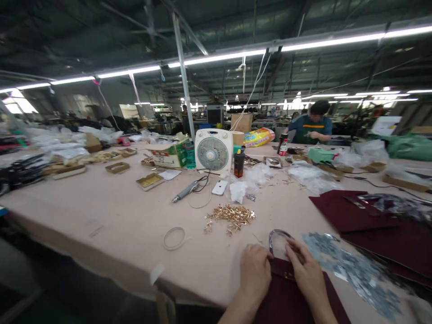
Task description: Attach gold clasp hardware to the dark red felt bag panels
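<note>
Up front, burgundy leather bag (290, 299)

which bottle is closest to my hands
The dark bottle with the orange band, just right of the fan. The teal bottle stands left of the fan, and the red-and-white bottle is farther back.

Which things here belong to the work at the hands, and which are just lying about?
At the hands: left hand, right hand, maroon leather piece, oval loop.
Lying about: pile of brass fittings, white desk fan, white phone, corded rotary tool.
</note>
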Available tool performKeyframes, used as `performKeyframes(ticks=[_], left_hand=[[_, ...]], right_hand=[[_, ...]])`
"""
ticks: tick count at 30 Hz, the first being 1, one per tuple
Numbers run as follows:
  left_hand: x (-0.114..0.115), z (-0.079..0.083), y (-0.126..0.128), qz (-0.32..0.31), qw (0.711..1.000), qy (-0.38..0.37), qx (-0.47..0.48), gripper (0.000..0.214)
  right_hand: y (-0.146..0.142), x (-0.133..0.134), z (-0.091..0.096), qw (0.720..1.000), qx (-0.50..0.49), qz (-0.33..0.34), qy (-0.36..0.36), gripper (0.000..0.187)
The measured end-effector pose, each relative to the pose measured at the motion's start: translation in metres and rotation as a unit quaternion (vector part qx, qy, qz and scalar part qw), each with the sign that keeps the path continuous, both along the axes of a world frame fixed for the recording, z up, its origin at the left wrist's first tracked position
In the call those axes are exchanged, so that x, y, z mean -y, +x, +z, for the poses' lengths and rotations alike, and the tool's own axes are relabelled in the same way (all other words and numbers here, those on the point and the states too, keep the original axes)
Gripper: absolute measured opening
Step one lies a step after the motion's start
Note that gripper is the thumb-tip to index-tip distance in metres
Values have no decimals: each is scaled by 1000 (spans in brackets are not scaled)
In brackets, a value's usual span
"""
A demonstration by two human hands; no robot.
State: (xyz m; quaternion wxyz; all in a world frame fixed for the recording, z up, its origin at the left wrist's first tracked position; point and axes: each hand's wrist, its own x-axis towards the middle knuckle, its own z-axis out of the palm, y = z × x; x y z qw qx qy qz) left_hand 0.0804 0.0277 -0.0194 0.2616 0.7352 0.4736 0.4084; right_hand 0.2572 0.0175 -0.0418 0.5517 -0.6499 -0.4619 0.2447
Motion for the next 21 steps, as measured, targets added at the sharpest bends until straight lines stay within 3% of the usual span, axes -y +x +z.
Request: performKeyframes(ticks=[5,12,16,19,21], left_hand=[[6,-2,-1,-9,998,1,-63,31],[-2,2,-30,-88,996,11,-20,30],[-19,9,-57,30,999,0,31,37],[-34,12,-78,133,991,-14,16,36],[-42,13,-91,168,986,-23,-4,38]], right_hand=[[-11,9,-8,992,116,40,5,42],[-13,11,-8,974,191,117,32,34],[-13,12,-7,972,205,114,26,34],[-14,14,-3,970,212,117,25,33],[-15,16,-1,968,217,121,23,32]])
